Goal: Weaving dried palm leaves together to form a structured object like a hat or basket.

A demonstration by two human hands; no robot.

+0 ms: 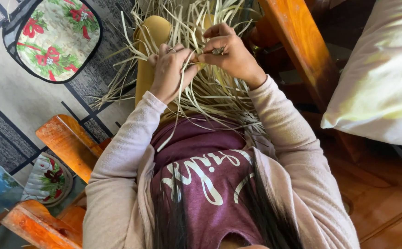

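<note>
A loose bundle of pale straw strips [219, 92] lies across my lap, over my yellow trousers [151, 37], fanning out toward the floor. My left hand [171, 74], with a ring on one finger, pinches a few strips near the middle of the bundle. My right hand [231, 53] is closed on strips right beside it, fingertips almost touching the left hand's. Both hands meet at one spot where the strips cross. My pink sleeves and maroon shirt fill the lower view.
Orange wooden chair arms [67, 143] stand at the left and another wooden rail [297, 41] at the upper right. A white cushion [385, 69] sits at the right. Flowered pads [55, 37] lie on the grey patterned rug [7, 101].
</note>
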